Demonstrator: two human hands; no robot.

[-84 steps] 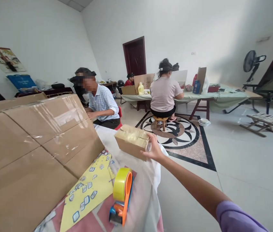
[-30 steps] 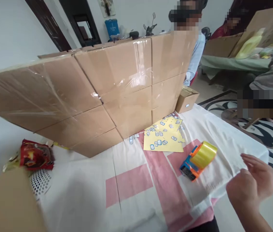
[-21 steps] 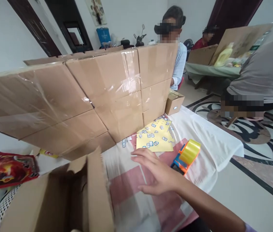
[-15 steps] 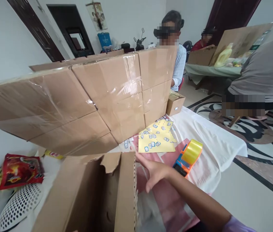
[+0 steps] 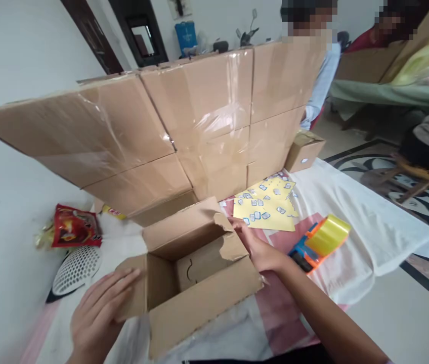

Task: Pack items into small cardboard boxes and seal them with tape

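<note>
An open cardboard box [image 5: 203, 298] sits in front of me on the cloth-covered table, its flaps spread and its inside showing. One flap at its right end has a torn edge. My left hand [image 5: 98, 311] grips the left flap, fingers laid over the top and thumb hidden. Against the box's right end rests my right hand [image 5: 256, 247], its fingertips partly hidden by the flap. Just right of that hand lies a blue and orange tape dispenser [image 5: 305, 253] with a roll of yellowish tape. Yellow sheets with small labels [image 5: 267, 207] lie behind it.
A wall of taped cardboard boxes [image 5: 207, 126] stands across the table's back. A small closed box [image 5: 305, 151] is at its right end. On the left are a red packet [image 5: 76, 227] and a white perforated item [image 5: 76, 270]. Other people sit beyond.
The box now sits lower and turned, with its interior showing. My left hand has come into view on the left flap. My right hand, spread before, now lies against the box's end.
</note>
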